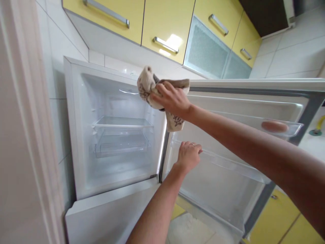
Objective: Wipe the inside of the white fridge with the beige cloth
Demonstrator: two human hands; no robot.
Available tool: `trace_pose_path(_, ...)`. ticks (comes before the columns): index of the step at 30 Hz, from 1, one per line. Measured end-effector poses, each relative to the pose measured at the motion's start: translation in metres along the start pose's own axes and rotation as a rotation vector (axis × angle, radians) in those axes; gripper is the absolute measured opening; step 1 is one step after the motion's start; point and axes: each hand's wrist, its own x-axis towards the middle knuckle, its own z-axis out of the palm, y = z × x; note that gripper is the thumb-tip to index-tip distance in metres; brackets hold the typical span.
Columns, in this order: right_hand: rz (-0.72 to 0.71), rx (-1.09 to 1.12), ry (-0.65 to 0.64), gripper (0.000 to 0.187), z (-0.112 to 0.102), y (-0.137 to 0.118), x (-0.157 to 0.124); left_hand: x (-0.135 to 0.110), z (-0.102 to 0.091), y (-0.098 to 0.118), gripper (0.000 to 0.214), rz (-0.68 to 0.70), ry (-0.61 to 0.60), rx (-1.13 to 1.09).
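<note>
Gripping a beige patterned cloth: right hand, fingers closed into it, bunched up in front of the top hinge-side corner of the open fridge door. One flap hangs below the palm. Can't tell if cloth touches the door.

Left hand lower, near the hinge-side edge, fingers bent at the rim of the lower door shelf. Can't tell if they're clamped on it.

Door inner face: white liner, grey seal round the edge. Upper door shelf carries a reddish oval item toward the door's free edge.

Fridge compartment: white walls, glass shelf across mid-height, clear drawer beneath.

Room: yellow wall cabinets overhead, bar handles, frosted panels; dark hood top right; white wall tiles; yellow base cabinets; pale floor.
</note>
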Motion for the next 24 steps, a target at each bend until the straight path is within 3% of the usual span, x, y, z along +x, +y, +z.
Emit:
trace_pose_path(3, 0.174, -0.101, -0.275, 0.044, 0.026, -0.028, 0.005, 0.003, 0.0, 0.001, 0.032, -0.024, -0.009, -0.016)
trace_pose_path(7, 0.336, -0.191, -0.325, 0.048, 0.049, -0.04, 0.008, 0.006, 0.002, 0.0, 0.036, -0.051, -0.029, -0.076)
trace_pose_path(13, 0.072, -0.117, -0.637, 0.034, 0.052, -0.039, 0.002, 0.006, 0.003, 0.0, 0.041, -0.045, 0.015, -0.125)
trace_pose_path(15, 0.063, -0.055, -0.609, 0.034, 0.056, -0.042, -0.009, 0.005, 0.009, -0.003, 0.041, -0.067, 0.022, -0.149)
trace_pose_path(19, 0.107, 0.025, -0.393, 0.038, 0.062, -0.052, -0.033, 0.003, 0.028, -0.01, 0.05, -0.049, 0.164, -0.251)
trace_pose_path(24, 0.146, 0.163, -0.275, 0.047, 0.058, -0.067, -0.041, -0.005, 0.039, -0.01, 0.05, -0.008, 0.255, -0.266)
